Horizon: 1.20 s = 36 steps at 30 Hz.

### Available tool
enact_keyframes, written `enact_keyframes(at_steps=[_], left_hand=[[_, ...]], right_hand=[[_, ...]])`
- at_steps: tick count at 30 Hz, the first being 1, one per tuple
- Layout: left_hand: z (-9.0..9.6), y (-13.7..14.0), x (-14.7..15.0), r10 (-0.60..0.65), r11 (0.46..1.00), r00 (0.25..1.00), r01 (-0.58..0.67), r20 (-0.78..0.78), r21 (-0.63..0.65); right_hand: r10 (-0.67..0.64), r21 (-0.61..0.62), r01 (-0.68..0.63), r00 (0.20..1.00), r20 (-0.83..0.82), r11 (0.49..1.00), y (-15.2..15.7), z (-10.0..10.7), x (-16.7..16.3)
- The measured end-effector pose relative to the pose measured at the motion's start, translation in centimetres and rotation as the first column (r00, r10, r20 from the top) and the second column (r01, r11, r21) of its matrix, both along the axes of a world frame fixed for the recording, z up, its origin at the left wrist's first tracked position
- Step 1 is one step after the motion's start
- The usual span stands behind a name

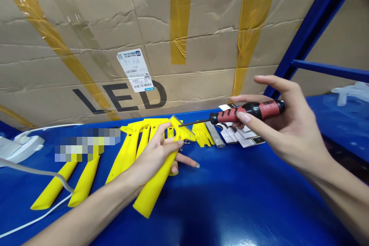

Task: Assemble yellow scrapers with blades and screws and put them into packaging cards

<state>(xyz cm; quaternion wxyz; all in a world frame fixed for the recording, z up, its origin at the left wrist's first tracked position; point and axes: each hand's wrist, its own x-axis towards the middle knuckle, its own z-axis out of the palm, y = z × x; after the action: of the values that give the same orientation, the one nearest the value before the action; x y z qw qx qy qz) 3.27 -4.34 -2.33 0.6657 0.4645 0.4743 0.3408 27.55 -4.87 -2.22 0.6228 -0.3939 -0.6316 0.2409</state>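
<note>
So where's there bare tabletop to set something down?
The widest bare patch of blue tabletop lies between the held yellow tool and the right forearm. Crowded: along the cardboard box, with yellow handles, small yellow pieces and white cards.

A glossy blue desk [219,200] carries everything. From the middle of its near face, loose small metal parts [181,149] lie at twelve o'clock, a row of yellow scrapers [123,157] at eleven, and two more yellow handles [54,189] at nine, their upper ends blurred out. A white plug block [27,150] sits beyond those, with a white cable [37,172] trailing. Toward one o'clock come small yellow pieces [202,134] and a grey bar [215,135]; at two, overlapping printed cards [245,136].
</note>
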Motion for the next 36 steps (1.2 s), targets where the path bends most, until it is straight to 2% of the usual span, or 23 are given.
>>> enact_keyframes(at_steps=[3,5,8,10,12,13,15,17,19,21,24,27,29,30,34,36], left_hand=[[0.2,0.0,0.2,0.043,0.998,0.999,-0.044,-0.02,-0.055],[0.3,0.1,0.1,0.058,0.998,0.998,-0.059,-0.035,-0.034],[0.6,0.2,-0.4,0.057,0.989,0.996,-0.046,-0.074,0.142],[1.0,0.4,-1.0,0.054,0.95,0.981,0.007,-0.187,0.311],[1.2,0.7,-1.6,0.114,0.861,0.913,0.106,-0.392,0.498],[1.3,0.8,-1.8,0.18,0.79,0.857,0.167,-0.483,0.59],[1.2,1.2,-2.2,0.318,0.616,0.758,0.29,-0.569,0.732],[0.8,1.5,-2.4,0.368,0.477,0.725,0.39,-0.582,0.788],[0.3,1.6,-2.5,0.361,0.419,0.697,0.472,-0.619,0.776],[0.0,1.7,-2.5,0.357,0.406,0.654,0.534,-0.667,0.742],[-0.3,1.8,-2.7,0.348,0.416,0.602,0.588,-0.719,0.693],[-0.4,1.9,-2.9,0.34,0.406,0.607,0.594,-0.718,0.695],[-0.5,2.0,-3.1,0.349,0.395,0.606,0.597,-0.715,0.698],[-0.6,2.1,-3.2,0.354,0.395,0.592,0.607,-0.724,0.689],[-0.7,2.2,-3.5,0.378,0.408,0.525,0.645,-0.763,0.646],[-0.6,2.3,-3.7,0.362,0.418,0.532,0.641,-0.765,0.644]], right_hand=[[-0.02,0.011,0.02,1.0,0.011,1.0,-0.1,0.0,-0.1],[-0.071,0.02,0.072,0.997,-0.029,0.997,0.0,0.1,0.1],[-0.166,-0.009,0.168,0.966,-0.197,0.986,0.6,0.2,0.7],[-0.213,-0.056,0.206,0.924,-0.318,0.977,1.1,0.2,1.1],[-0.226,-0.095,0.205,0.889,-0.399,0.974,1.5,0.2,1.3],[-0.211,-0.107,0.183,0.879,-0.427,0.977,1.6,0.2,1.3],[-0.154,-0.113,0.114,0.867,-0.474,0.987,1.7,0.1,1.1],[-0.12,-0.122,0.071,0.88,-0.46,0.99,1.6,0.0,0.8],[-0.15,-0.166,0.095,0.923,-0.355,0.982,1.5,-0.2,0.5],[-0.185,-0.216,0.125,0.94,-0.286,0.968,1.4,-0.4,0.4],[-0.131,-0.204,0.052,0.909,-0.396,0.978,1.5,-0.6,0.5],[-0.151,-0.182,0.096,0.936,-0.319,0.979,1.7,-0.7,0.7],[-0.191,-0.218,0.133,0.943,-0.272,0.967,1.7,-0.7,0.6],[-0.188,-0.247,0.112,0.933,-0.306,0.962,1.7,-0.7,0.6],[-0.087,-0.379,-0.139,0.85,-0.52,0.915,1.4,-0.5,0.3],[0.003,-0.457,-0.301,0.838,-0.546,0.837,1.3,-0.3,-0.1]])
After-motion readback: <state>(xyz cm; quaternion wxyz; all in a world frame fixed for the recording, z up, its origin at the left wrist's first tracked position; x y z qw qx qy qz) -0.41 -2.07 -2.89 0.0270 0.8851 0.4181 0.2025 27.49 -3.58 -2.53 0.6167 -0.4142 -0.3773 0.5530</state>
